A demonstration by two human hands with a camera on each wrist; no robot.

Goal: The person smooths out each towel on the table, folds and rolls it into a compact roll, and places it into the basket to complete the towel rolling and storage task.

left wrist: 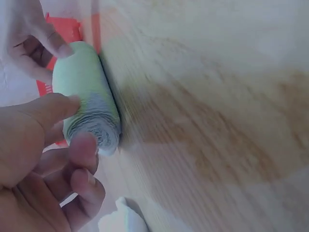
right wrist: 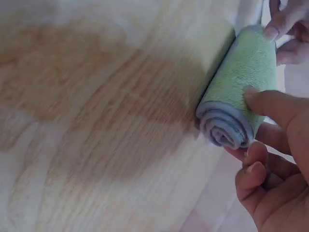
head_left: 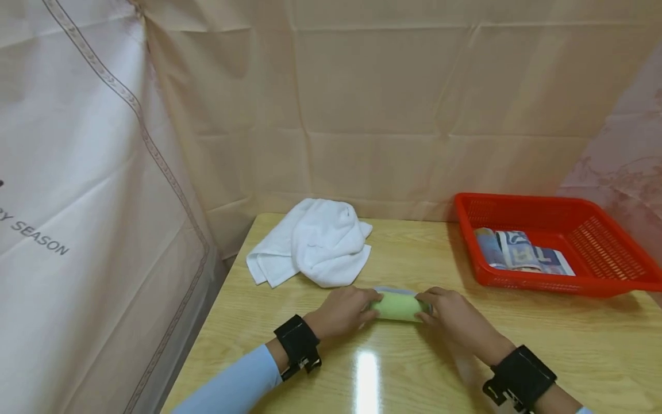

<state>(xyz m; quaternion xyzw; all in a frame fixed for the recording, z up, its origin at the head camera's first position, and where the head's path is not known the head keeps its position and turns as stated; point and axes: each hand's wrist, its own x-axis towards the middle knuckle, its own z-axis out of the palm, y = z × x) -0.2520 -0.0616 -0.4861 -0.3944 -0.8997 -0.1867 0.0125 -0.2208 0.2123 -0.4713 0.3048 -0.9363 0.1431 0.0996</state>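
Observation:
A small towel, pale green outside and grey-blue on its inner side, lies rolled up on the table between both hands. My left hand holds the left end, its thumb on the green surface in the left wrist view and other fingers curled by the spiral end. At the other end my right hand grips the roll, thumb on top. The coiled layers of the rolled towel show plainly in the right wrist view. A strip of grey-blue cloth shows along the roll's far side in the head view.
Behind my left hand a crumpled white towel lies on the wooden table. A red plastic basket stands at the back right, holding several rolled or folded patterned cloths. Beige fabric hangs behind the table.

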